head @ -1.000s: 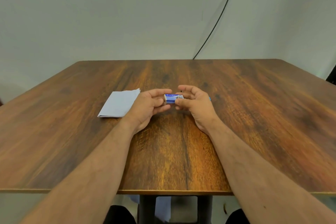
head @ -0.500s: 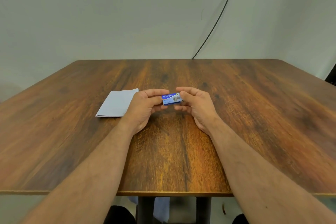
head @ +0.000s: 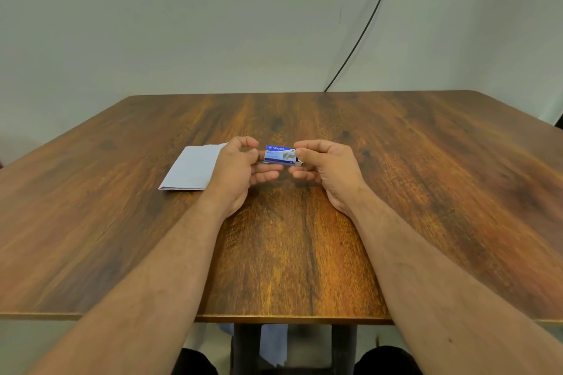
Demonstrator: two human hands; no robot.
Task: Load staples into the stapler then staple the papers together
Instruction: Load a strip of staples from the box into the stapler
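Both forearms reach forward side by side; the left hand (head: 240, 166) and the right hand (head: 327, 167) face each other, fingers curled, pinching the staple box (head: 280, 155) between them.

- A single head-worn, wide-angle view looks forward and down across the bench (head: 304, 253).
- The bench's near edge crosses the lower frame; its far edge meets the wall (head: 182, 24) at mid-height.
- Both forearms enter from the bottom corners, close to the lens.
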